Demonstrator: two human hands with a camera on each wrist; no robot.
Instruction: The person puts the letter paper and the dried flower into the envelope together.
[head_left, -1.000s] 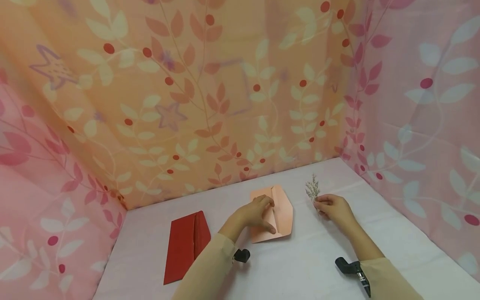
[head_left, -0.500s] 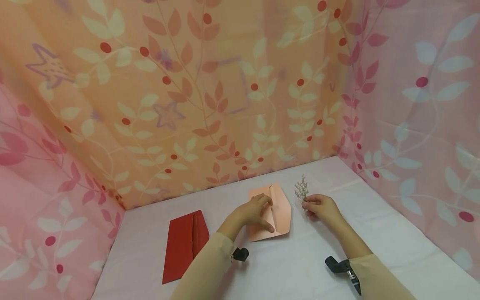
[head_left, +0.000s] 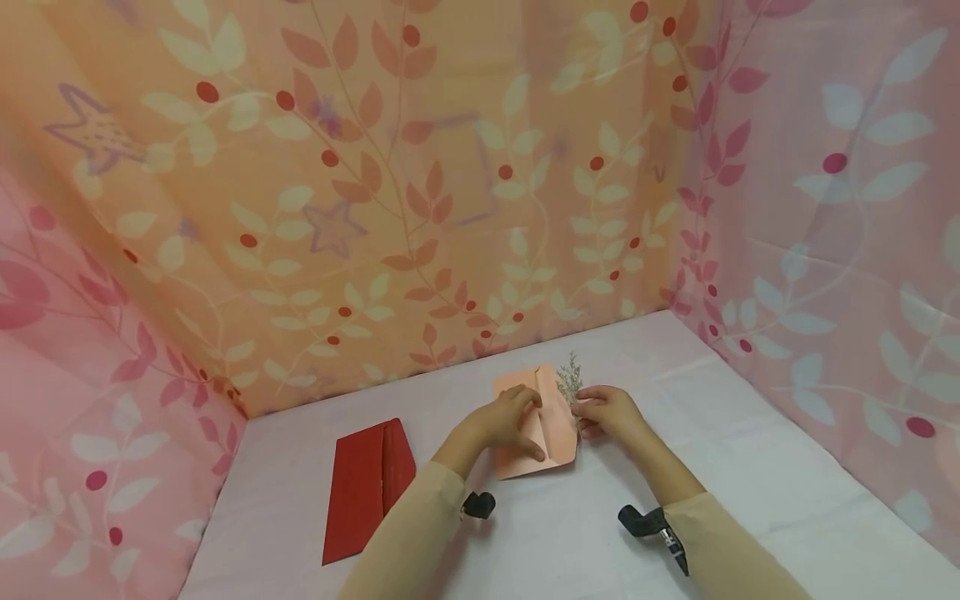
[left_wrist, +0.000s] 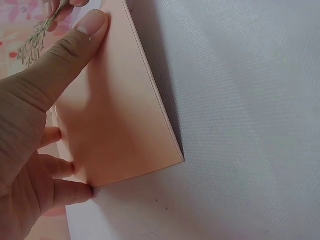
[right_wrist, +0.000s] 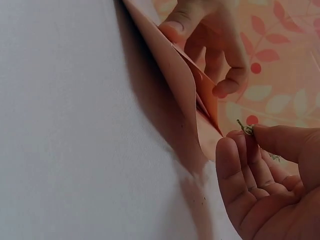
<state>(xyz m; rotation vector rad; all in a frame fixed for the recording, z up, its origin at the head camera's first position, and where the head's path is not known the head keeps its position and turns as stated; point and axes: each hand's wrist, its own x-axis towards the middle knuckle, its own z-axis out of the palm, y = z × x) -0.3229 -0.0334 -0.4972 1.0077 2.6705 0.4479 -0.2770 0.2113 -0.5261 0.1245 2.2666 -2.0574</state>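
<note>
A peach envelope lies on the white-covered table with its flap open toward the right. My left hand holds it across its width, thumb near the close edge and fingers toward the far edge. In the right wrist view the pocket of the envelope bulges apart between that thumb and fingers. My right hand pinches a small dried flower sprig between thumb and fingertips, beside the flap. The cut stem end of the sprig points toward the pocket in the right wrist view, apart from it.
A red envelope lies to the left, partly behind the left sleeve. Patterned curtains stand along the back and both sides of the white table cloth. Black camera mounts sit at both wrists.
My right hand has carried the sprig leftward, from right of the peach envelope to beside its flap. The left hand has kept its hold on the envelope. The view has shifted slightly.
</note>
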